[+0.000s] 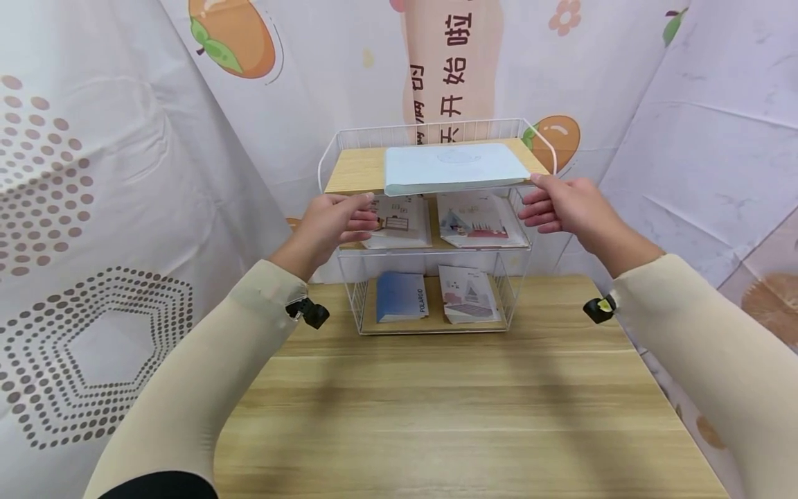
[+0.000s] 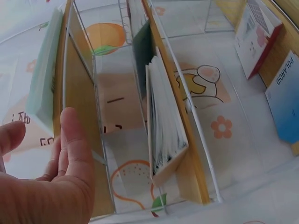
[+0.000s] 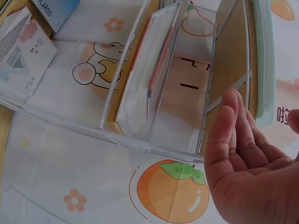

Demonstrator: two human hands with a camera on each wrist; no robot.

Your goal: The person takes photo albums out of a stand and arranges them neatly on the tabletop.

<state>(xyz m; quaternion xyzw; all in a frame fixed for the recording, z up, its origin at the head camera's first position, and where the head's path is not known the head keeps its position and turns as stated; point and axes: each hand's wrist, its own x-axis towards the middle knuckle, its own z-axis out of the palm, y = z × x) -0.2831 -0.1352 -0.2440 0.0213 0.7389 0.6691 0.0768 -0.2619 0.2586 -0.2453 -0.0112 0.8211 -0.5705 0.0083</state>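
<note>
A pale blue-green book (image 1: pixel 455 170) lies flat on the wooden top board (image 1: pixel 357 170) of a white wire rack (image 1: pixel 357 305), its front edge overhanging the board. At the board's front left corner is my left hand (image 1: pixel 329 227). In the left wrist view, its fingertips (image 2: pixel 71 122) reach the board's edge while the thumb stands apart. My right hand (image 1: pixel 569 204) is at the front right corner, near the book's end. The right wrist view shows its fingers (image 3: pixel 229 105) extended against the board's underside, thumb separate. Neither hand encloses anything.
On the middle shelf are two illustrated booklets (image 1: pixel 399 222) (image 1: pixel 476 220). The bottom shelf bears a blue Polaroid book (image 1: pixel 399 296) and a white illustrated booklet (image 1: pixel 469 294). The rack stands at the back of a wooden table (image 1: pixel 436 409), before a printed curtain (image 1: pixel 324 62).
</note>
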